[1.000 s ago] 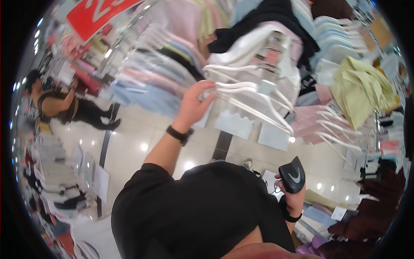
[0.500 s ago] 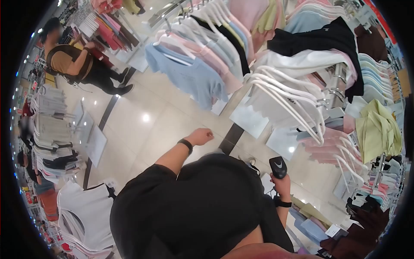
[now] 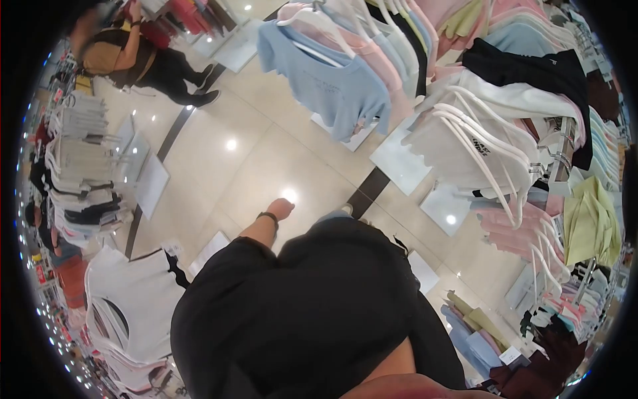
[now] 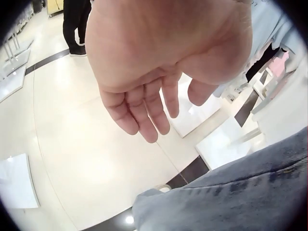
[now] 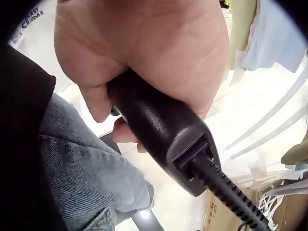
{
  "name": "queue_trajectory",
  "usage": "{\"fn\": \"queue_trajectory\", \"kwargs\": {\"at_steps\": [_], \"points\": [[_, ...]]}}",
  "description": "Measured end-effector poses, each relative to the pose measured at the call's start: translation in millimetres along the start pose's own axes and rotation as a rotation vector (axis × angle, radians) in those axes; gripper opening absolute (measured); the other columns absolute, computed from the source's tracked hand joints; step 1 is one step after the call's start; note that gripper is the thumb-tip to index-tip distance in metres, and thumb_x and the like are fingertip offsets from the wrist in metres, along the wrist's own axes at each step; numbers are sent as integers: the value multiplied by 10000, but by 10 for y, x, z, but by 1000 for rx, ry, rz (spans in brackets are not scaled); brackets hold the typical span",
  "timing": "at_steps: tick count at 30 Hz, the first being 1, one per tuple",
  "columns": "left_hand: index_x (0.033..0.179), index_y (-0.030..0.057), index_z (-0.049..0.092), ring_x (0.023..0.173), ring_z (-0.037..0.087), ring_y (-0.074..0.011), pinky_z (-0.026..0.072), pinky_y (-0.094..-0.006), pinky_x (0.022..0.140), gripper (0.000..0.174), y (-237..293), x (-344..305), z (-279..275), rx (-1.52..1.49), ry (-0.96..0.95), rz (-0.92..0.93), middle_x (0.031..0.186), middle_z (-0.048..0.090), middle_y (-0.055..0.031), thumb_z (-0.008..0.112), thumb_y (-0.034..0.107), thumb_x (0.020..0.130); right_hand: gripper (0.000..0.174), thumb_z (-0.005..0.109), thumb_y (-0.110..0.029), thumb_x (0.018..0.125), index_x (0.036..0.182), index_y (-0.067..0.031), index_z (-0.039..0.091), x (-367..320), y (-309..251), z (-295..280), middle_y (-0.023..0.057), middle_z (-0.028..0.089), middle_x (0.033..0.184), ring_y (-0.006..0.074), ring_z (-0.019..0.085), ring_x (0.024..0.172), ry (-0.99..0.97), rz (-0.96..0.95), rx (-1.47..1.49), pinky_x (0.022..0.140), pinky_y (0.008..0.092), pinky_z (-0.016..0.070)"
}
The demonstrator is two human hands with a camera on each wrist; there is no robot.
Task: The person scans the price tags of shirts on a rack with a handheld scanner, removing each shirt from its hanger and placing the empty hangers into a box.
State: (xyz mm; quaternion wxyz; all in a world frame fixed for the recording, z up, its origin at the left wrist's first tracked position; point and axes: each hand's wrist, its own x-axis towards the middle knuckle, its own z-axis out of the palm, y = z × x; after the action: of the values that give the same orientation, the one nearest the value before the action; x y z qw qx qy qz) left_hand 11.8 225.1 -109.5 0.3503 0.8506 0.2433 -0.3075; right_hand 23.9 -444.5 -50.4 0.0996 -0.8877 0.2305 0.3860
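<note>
My left hand (image 3: 282,209) hangs beside my body over the shop floor and holds nothing. Its fingers are loosely bent in the left wrist view, where the palm (image 4: 168,53) fills the top. In the right wrist view my right hand (image 5: 144,38) grips a black barcode scanner (image 5: 166,130) by its handle, close beside my jeans (image 5: 91,149). A ribbed cord (image 5: 231,195) runs out of the handle's end. The head view does not show this hand, hidden behind my dark top. Ahead, a light blue T-shirt (image 3: 325,83) and white shirts (image 3: 442,149) hang from white hangers.
Another person (image 3: 126,60) stands at the upper left. A rack of pale garments (image 3: 80,159) and a white top (image 3: 133,292) line the left side. A yellow-green garment (image 3: 591,219) drapes at the right. Behind the scanner stands a cardboard box (image 5: 214,211).
My left hand has let go of the white hangers and dropped to my side. My right hand, still with the scanner, has lowered out of the head view.
</note>
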Motion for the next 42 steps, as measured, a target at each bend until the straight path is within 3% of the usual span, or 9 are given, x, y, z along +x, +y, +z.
{"fn": "queue_trajectory", "kwargs": {"at_steps": [5, 10, 18, 23, 26, 29, 32, 35, 42], "points": [[1117, -24, 705, 788, 718, -215, 578, -365, 768, 394, 533, -128, 85, -255, 47, -31, 955, 764, -120, 628, 328, 959, 251, 720, -216, 920, 802, -1, 662, 106, -436, -264, 125, 678, 697, 228, 661, 571, -11, -154, 106, 536, 350, 507], [1169, -12, 701, 848, 723, -218, 572, -362, 800, 429, 1023, -524, -185, -138, 66, 129, 1009, 758, -125, 635, 367, 980, 278, 724, -233, 922, 896, 33, 647, -157, -1169, -741, 141, 691, 734, 237, 685, 592, -225, -198, 719, 539, 350, 519], [1043, 20, 740, 819, 729, -200, 574, -345, 780, 297, 373, -603, -473, -9, 131, -86, 919, 765, -108, 647, 287, 954, 252, 743, -202, 916, 930, 3, 598, 80, -1259, -344, 82, 623, 712, 200, 632, 547, -228, -120, 903, 489, 324, 482], [996, 27, 745, 862, 737, -260, 572, -394, 835, 287, 175, 165, -843, -304, 442, -62, 909, 771, -111, 662, 295, 938, 327, 774, -250, 860, 977, 36, 667, -344, -1259, 25, 72, 652, 762, 203, 648, 677, -89, -50, 786, 621, 374, 495], [1119, 25, 704, 991, 713, -322, 557, -409, 886, 351, 617, 589, -1619, -187, 531, 71, 1037, 753, -148, 701, 317, 925, 369, 774, -256, 862, 962, 91, 699, -161, -890, 996, 98, 711, 841, 235, 694, 771, -8, 189, 1007, 701, 401, 519], [1320, 30, 601, 1118, 676, -346, 526, -414, 966, 544, 810, 1220, -2342, -230, 586, 182, 1213, 708, -179, 751, 336, 895, 371, 758, -272, 871, 953, 85, 699, -380, -1013, 1476, 109, 707, 797, 249, 696, 749, 46, 301, 898, 692, 401, 516], [1429, -63, 497, 1249, 588, -448, 492, -459, 1047, 778, 1063, 1688, -2914, -332, 626, 275, 1355, 581, -343, 799, 343, 837, 375, 741, -288, 881, 945, 80, 700, -788, -1494, 1528, 120, 702, 753, 263, 698, 728, 111, 318, 774, 683, 400, 513], [1408, -46, 515, 1210, 587, -468, 490, -466, 1042, 780, 1175, 2024, -3185, -345, 627, 341, 1297, 592, -329, 837, 320, 800, 281, 752, -240, 860, 866, 30, 672, -1642, -2490, 974, 83, 674, 698, 190, 650, 597, 275, 256, 837, 558, 358, 487], [1296, -33, 609, 1157, 637, -390, 494, -418, 992, 555, 1056, 2298, -3114, -441, 352, 460, 1187, 696, -198, 771, 203, 820, 238, 750, -169, 858, 908, 20, 614, -2194, -2518, 1278, 76, 642, 697, 176, 589, 498, 386, 329, 1012, 480, 335, 455]]}}
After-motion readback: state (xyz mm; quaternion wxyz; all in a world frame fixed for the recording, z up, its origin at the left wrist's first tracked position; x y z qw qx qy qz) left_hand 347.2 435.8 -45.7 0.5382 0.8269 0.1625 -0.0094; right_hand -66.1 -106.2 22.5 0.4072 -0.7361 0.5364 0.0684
